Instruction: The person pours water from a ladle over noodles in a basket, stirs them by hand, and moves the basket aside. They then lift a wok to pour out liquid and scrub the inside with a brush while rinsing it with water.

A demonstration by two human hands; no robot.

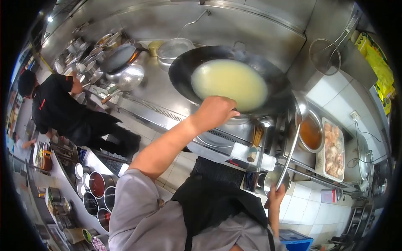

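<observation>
A large black wok point(178, 73) sits on the range, holding a pool of pale yellow liquid point(230, 83). My left hand point(215, 112) is closed on the wok's near rim; its fingertips are partly hidden. Down at the right, my right hand point(275, 197) wraps round the long metal handle of a ladle point(300, 105). The ladle's bowl is beside the wok's right edge, above a metal bowl of orange-brown liquid point(310, 133). A bamboo brush point(253, 150) stands just in front of the wok.
A white basket of raw meat pieces point(333, 150) is at the right, below a hanging wire strainer point(325, 56). Farther left lie a perforated skimmer point(131, 78) and another wok point(118, 57). A co-worker in black point(67, 108) stands there. Sauce pots point(97, 185) fill the lower-left counter.
</observation>
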